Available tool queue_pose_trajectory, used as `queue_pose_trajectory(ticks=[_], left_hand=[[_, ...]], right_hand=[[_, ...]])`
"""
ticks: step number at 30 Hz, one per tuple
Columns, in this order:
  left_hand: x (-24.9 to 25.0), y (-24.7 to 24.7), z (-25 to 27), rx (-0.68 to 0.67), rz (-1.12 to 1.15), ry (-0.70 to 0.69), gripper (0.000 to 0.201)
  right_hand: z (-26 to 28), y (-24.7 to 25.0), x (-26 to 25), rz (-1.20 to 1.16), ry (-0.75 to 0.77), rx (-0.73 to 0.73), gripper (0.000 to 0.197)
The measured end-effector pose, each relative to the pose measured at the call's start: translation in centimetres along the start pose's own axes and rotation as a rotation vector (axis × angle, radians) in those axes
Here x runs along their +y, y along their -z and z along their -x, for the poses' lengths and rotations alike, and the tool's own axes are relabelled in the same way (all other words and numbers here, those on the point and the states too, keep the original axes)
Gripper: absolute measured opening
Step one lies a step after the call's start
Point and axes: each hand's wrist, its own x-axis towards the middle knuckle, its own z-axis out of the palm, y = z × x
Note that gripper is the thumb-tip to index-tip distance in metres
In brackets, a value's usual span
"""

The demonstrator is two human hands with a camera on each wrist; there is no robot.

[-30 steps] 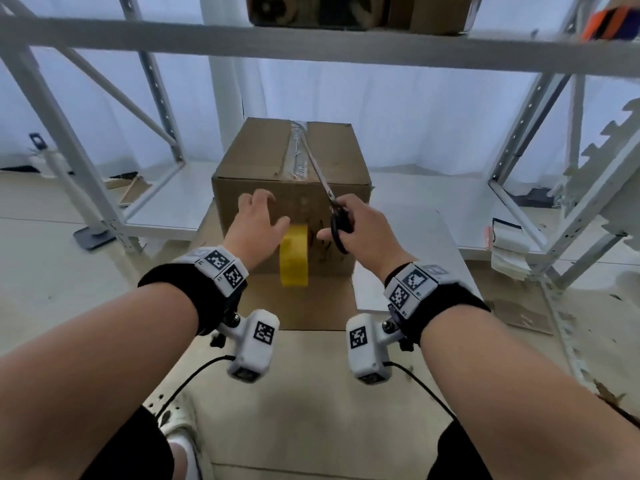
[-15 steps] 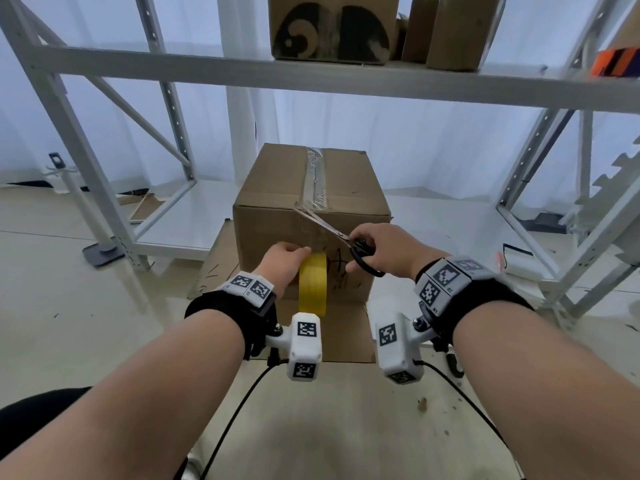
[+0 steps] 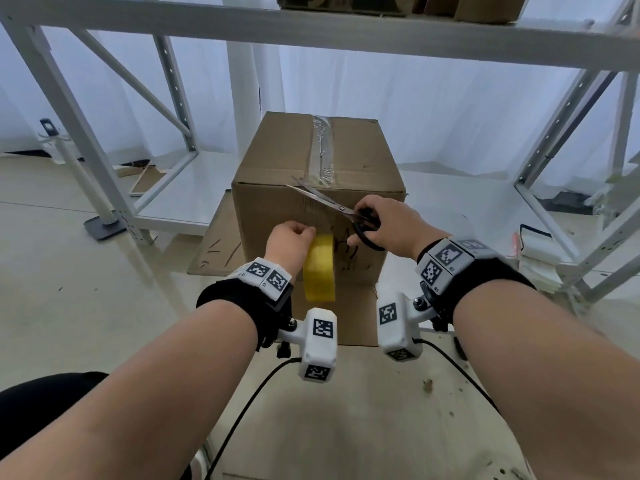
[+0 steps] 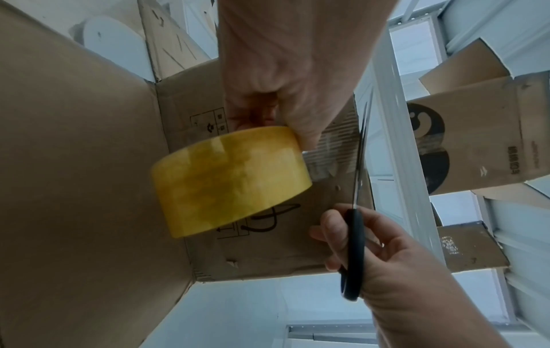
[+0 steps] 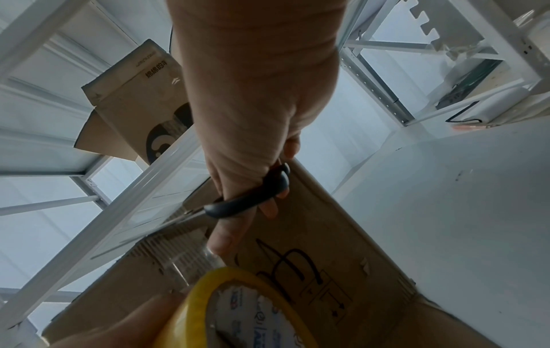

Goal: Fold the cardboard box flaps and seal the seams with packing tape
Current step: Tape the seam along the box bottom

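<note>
My left hand (image 3: 290, 240) grips the yellow tape roll (image 3: 319, 269) against the cardboard box (image 3: 277, 216) front, while my right hand (image 3: 384, 223), fingers through the handles, holds scissors (image 3: 330, 202) (blades parted) over the tape strip (image 3: 322, 150) running down from the box top.
</note>
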Motion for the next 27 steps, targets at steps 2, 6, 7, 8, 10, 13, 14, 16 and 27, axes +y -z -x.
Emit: queue_pose_trajectory(ticks=[2,6,7,8,10,13,14,16,27], left_hand=[[0.1,-0.1,0.1,-0.019,-0.098,0.004,0.03],[-0.1,-0.2,0.4,-0.039,-0.098,-0.024,0.034],[-0.1,0.0,0.4,-0.049,-0.05,-0.031,0.032],[-0.1,0.2,0.4,-0.061,-0.002,-0.032,0.028],[-0.3,0.5,0.4,-0.07,0.077,-0.013,0.017],[-0.5,0.6,0.7,-0.062,0.166,0.03,0.016],[-0.5,0.5,0.9,-0.061,0.182,0.044,0.017],[-0.3,0.4,1.1,-0.057,0.188,0.051,0.017],[-0.3,0.3,0.8,-0.067,0.163,0.043,0.02]], right_hand=[[0.0,0.0,-0.1,0.007,-0.014,0.006,0.05],[0.1,0.3,-0.3,0.006,-0.041,-0.029,0.054],[0.4,0.5,-0.4,-0.03,-0.044,-0.053,0.054],[0.7,0.9,-0.4,-0.074,-0.044,-0.083,0.053],[1.7,1.8,-0.1,-0.096,-0.048,-0.147,0.051],[3.3,3.1,0.8,-0.021,-0.123,-0.281,0.049],[3.8,3.3,1.0,0.001,-0.157,-0.326,0.048],[4.6,3.7,1.3,0.029,-0.193,-0.37,0.048],[5.4,4.9,1.6,0.094,-0.257,-0.401,0.055]])
